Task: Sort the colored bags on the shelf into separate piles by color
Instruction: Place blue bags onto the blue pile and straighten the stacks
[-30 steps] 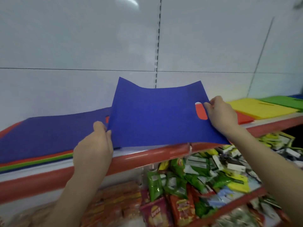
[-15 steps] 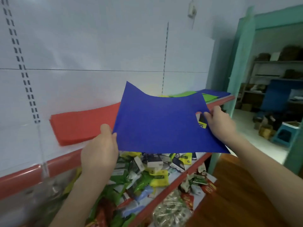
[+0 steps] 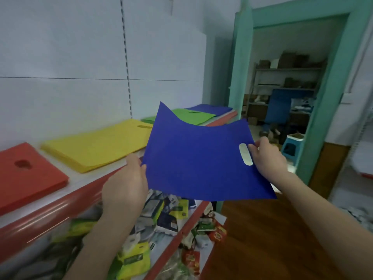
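I hold a flat blue bag point(image 3: 199, 160) in the air in front of the shelf. My left hand point(image 3: 126, 184) pinches its left edge, and my right hand point(image 3: 266, 158) pinches the right edge beside the handle cut-out. On the shelf point(image 3: 60, 207) lie separate piles: a red pile point(image 3: 26, 174) at the left, a yellow pile point(image 3: 96, 146) beside it, then a green pile point(image 3: 189, 116), and a blue pile point(image 3: 212, 109) at the far end.
The red-edged shelf carries the piles; a lower shelf point(image 3: 181, 229) is full of snack packets. A teal door frame point(image 3: 240, 63) stands right of the shelf end, with a storeroom and a blue stool point(image 3: 291, 146) behind it. Wooden floor lies at the lower right.
The view has swung right along the shelf, carrying the blue bag away from the mixed stack on the left. Yellow, green and blue piles and the doorway have come into view.
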The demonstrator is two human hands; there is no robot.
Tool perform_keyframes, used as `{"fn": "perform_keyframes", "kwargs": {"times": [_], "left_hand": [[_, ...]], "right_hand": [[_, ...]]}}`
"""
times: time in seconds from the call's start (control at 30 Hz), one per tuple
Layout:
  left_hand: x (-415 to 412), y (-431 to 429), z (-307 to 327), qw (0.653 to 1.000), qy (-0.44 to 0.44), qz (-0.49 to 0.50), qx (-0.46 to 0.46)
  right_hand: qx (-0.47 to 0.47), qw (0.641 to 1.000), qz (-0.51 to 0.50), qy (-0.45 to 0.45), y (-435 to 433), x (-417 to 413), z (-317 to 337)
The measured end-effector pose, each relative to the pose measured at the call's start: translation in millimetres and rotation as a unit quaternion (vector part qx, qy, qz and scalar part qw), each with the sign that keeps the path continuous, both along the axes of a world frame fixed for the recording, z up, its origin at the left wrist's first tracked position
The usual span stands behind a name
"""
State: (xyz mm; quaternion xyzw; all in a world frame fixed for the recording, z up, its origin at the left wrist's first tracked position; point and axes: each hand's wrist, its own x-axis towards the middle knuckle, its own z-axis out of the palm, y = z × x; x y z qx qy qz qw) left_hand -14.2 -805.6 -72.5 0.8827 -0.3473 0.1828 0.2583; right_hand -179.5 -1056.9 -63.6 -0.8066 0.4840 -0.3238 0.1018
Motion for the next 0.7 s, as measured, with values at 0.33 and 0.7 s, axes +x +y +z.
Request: {"fn": "perform_keyframes", "kwargs": {"times": [0.33, 0.7], "left_hand": [[26, -208, 10, 0.995, 0.006, -0.092, -0.049], [-2, -430, -5, 0.987, -0.005, -0.139, -0.086]], "right_hand": [[-0.009, 0.996, -0.086, -0.023, -165, -22, 7], [-0.045, 0.994, -0.102, -0.02, -377, -60, 5]]}}
